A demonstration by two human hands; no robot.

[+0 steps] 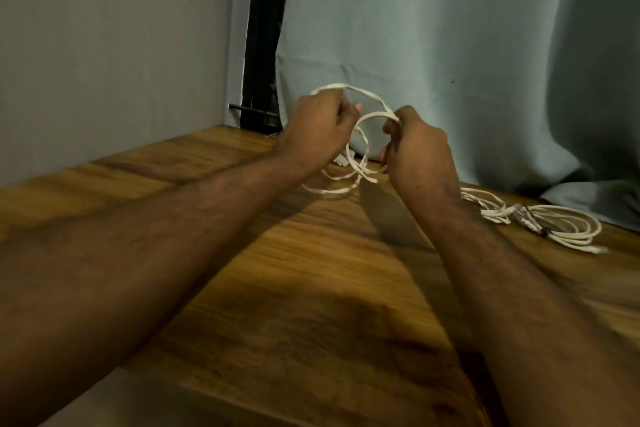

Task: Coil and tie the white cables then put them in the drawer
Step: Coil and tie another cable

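Observation:
A white cable is held up above the wooden table near its far edge. My left hand grips one part of its loops with curled fingers. My right hand pinches the cable a little to the right, where a small loop curves between both hands. The rest of this cable hangs down in loose loops that touch the tabletop below my hands. A second white cable, coiled and bound with a dark tie, lies on the table to the right. No drawer is in view.
A pale green curtain hangs behind the table and drapes onto its far right corner. A grey wall stands to the left, with a dark vertical post between wall and curtain. The table's near edge runs across the bottom left.

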